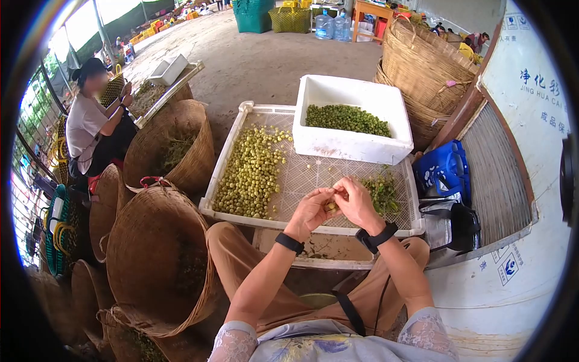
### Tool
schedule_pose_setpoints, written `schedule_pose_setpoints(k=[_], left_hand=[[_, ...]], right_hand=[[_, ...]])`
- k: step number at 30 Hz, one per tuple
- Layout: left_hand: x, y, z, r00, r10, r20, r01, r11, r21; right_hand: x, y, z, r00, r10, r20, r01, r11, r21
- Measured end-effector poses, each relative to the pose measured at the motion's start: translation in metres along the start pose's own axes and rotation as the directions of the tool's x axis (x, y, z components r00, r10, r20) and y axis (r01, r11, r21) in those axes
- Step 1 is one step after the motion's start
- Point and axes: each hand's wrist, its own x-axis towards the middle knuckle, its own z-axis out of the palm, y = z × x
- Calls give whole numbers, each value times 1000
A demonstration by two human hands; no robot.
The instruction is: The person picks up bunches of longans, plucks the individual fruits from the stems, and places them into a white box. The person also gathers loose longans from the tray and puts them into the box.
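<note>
My left hand [310,212] is curled around a few small yellow-green round fruits [330,207], just above the near part of a white mesh tray [329,187]. Fingertip to fingertip with it, my right hand [357,203] is pinched closed; whatever lies between its fingers is too small to make out. A wide pile of pale yellow-green fruits [246,175] covers the tray's left side. Close by my right hand lies a smaller heap of green fruits with leaves and stems [383,194]. A white foam box [353,145] at the tray's back right holds darker green fruits [347,118].
Large wicker baskets [158,253] stand to my left, some with plant scraps inside. A person [90,120] sits beyond them at another tray. At right are a blue bag [443,172], a silver-black bag [449,223] and a tall basket stack [425,66].
</note>
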Motion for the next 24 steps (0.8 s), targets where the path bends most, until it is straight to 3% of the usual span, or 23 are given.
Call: schedule_pose_setpoints(k=[6,12,16,20,21,22,24], left_hand=[[-3,2,-4,1000,-9,3,9,1000,5],[-10,2,2,985,50,-164,-24,988,156],[-14,3,1,985,41,-165,-8,980,198],[-18,8,-7,976,36,-215,10,978,208],[-18,10,-10,969,35,-243,19,976,216],[-15,11,-13,969,37,-244,17,977,214],[-13,10,-26,978,17,-210,-19,1000,-6]], right_hand=[[0,-1,3,998,-56,-3,56,998,-9],[-6,5,8,995,-104,-2,104,994,18],[-8,9,13,993,-117,17,116,992,47],[-4,-5,17,970,-242,-27,242,970,-14],[0,-14,15,966,-256,-36,257,965,56],[5,-19,14,962,-269,-46,272,954,128],[33,-19,5,948,-261,-180,280,956,89]])
